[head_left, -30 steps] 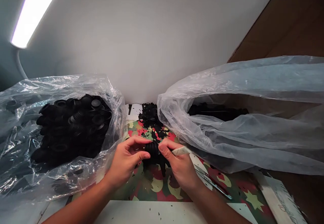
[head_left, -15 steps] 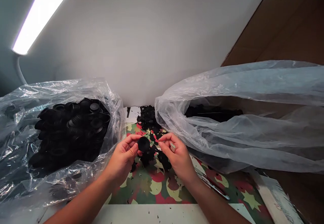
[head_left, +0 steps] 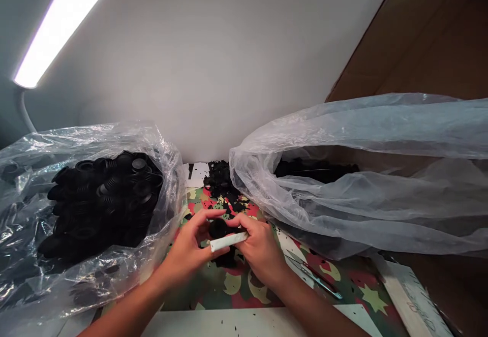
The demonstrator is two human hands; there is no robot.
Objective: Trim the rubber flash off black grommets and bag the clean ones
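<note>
Over the middle of the table, my left hand (head_left: 193,248) is closed round a small round black rubber-looking cup (head_left: 218,228). Its dark hollow faces me. My right hand (head_left: 260,245) grips a flat white stick-like handle (head_left: 229,242), which lies slantwise in front of the cup. The handle's working end, if it has one, is hidden by the fingers. Both hands meet at the cup, with the right fingertips at its right side. Black scraps (head_left: 225,261) lie under the hands.
A clear plastic bag (head_left: 171,169) of ribbed black pieces (head_left: 110,200) stands left. Another plastic bag (head_left: 305,215) opens at right, with black pieces (head_left: 316,169) inside. Scissors (head_left: 318,280) lie right of my forearm. Black trimmings (head_left: 221,179) are heaped behind. A lamp (head_left: 64,27) hangs upper left.
My hands have come together at the cup. My right hand has turned, so the white handle now shows lengthwise, pointing left. The view has shifted slightly.
</note>
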